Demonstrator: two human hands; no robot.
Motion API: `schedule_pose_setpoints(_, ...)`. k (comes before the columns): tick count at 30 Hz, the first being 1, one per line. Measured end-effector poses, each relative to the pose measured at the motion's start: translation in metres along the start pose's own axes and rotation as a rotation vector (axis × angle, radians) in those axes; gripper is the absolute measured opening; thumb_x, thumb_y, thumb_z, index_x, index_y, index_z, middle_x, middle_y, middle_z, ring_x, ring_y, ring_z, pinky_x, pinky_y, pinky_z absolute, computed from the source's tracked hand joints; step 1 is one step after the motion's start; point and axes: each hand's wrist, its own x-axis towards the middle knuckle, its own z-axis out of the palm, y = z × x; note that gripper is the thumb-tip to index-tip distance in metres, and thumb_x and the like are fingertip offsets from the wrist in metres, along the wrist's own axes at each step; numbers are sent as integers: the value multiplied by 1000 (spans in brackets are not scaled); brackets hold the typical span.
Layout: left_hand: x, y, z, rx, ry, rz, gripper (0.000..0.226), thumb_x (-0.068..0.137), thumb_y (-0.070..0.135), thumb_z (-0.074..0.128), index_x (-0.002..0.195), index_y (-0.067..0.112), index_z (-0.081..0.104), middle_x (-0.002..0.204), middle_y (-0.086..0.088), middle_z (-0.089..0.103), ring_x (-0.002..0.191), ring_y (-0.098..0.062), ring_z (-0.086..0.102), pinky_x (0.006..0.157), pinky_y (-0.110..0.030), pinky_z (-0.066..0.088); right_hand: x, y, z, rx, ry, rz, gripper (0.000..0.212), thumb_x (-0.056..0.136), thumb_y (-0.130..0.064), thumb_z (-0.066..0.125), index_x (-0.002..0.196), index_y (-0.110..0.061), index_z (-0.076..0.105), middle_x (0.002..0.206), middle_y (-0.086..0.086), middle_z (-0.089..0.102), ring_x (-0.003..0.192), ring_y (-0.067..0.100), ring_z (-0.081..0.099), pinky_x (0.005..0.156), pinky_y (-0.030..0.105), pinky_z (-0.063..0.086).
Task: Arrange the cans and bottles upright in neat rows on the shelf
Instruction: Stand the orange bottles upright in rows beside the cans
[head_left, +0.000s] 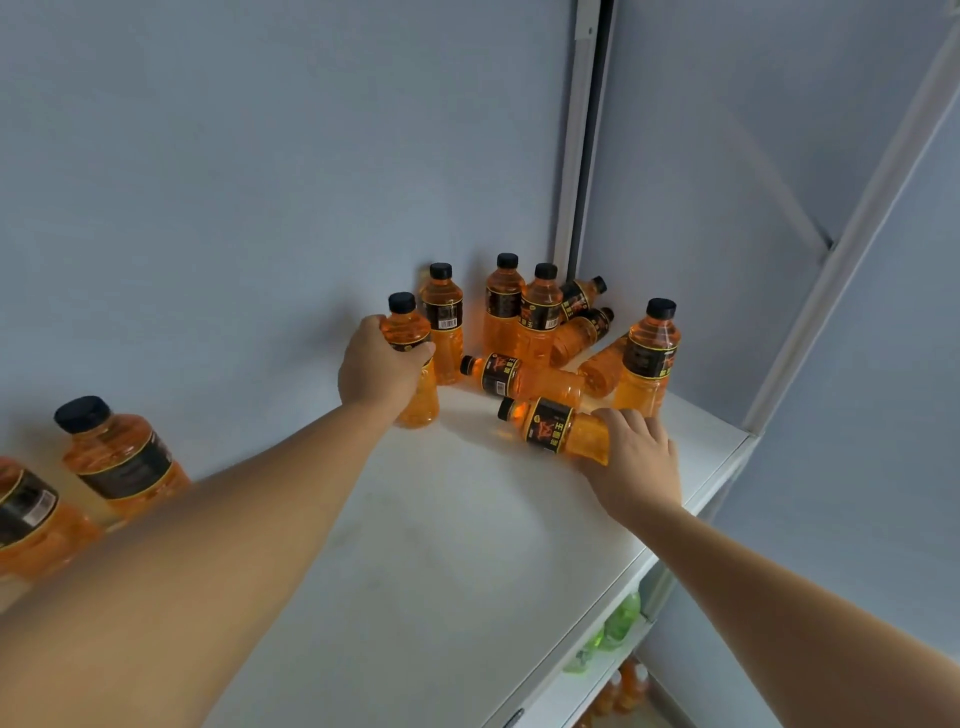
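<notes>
Your left hand (379, 371) is wrapping round the waist of an upright bottle (408, 325) standing on the shelf (441, 545) near the back wall. Your right hand (636, 460) is curling its fingers over the base end of a lying bottle (550, 426), just in front of the corner cluster. The hands are working well apart, each clamped on its own bottle. The bottles are looking full of orange drink, so you are probably handling something weighty, with thin plastic walls that give under a squeeze and a glossy label that may slip. You are better off gripping the lower body and pivoting it onto its base. Other toppled bottles (524, 376) are lying close behind.
</notes>
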Motion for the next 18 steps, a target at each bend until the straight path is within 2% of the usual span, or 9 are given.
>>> schedule_pose_setpoints(4, -18, 5, -11, -30, 7, -11, 51, 80, 56, 77, 120, 27, 61, 109, 9, 69, 100, -18, 65, 85, -40, 56, -6, -8, 2, 266, 12, 58, 62, 90, -51, 66, 143, -29, 43, 141, 4, 49, 130, 29, 38, 106, 52, 36)
schedule_pose_setpoints(8, -38, 11, -28, -51, 41, -33, 56, 80, 56, 78, 125, 27, 59, 107, 14, 63, 98, -13, 60, 85, -37, 54, -13, -27, 3, 517, 13, 44, 65, 90, -50, 67, 144, -27, 39, 139, 4, 51, 127, 26, 42, 101, 49, 41)
schedule_pose_setpoints(10, -51, 12, -38, -55, 61, -45, 56, 79, 54, 79, 124, 27, 59, 104, 15, 60, 96, -12, 58, 83, -34, 51, -18, -38, 2, 644, -32, 26, 59, 92, -50, 65, 141, -28, 40, 134, -1, 54, 120, 22, 50, 94, 42, 46)
schedule_pose_setpoints(12, -64, 11, -48, -67, 72, -62, 56, 78, 53, 79, 124, 27, 60, 105, 16, 61, 96, -12, 60, 80, -33, 49, -23, -49, 1, 759, -90, 15, 45, 93, -47, 63, 130, -33, 42, 121, -4, 59, 107, 19, 58, 82, 35, 46)
schedule_pose_setpoints(14, -78, 9, -59, -62, 83, -81, 56, 79, 53, 79, 125, 28, 60, 105, 16, 61, 97, -12, 60, 78, -31, 47, -28, -60, 1, 842, -136, 14, 36, 95, -42, 64, 122, -35, 42, 111, -6, 59, 98, 15, 60, 75, 31, 45)
schedule_pose_setpoints(18, -105, -3, -84, -36, 132, -128, 56, 77, 56, 79, 122, 30, 60, 101, 20, 59, 94, -9, 58, 68, -23, 42, -35, -80, 7, 944, -261, 11, 32, 96, -33, 65, 120, -27, 44, 102, -10, 58, 93, 10, 60, 61, 20, 42)
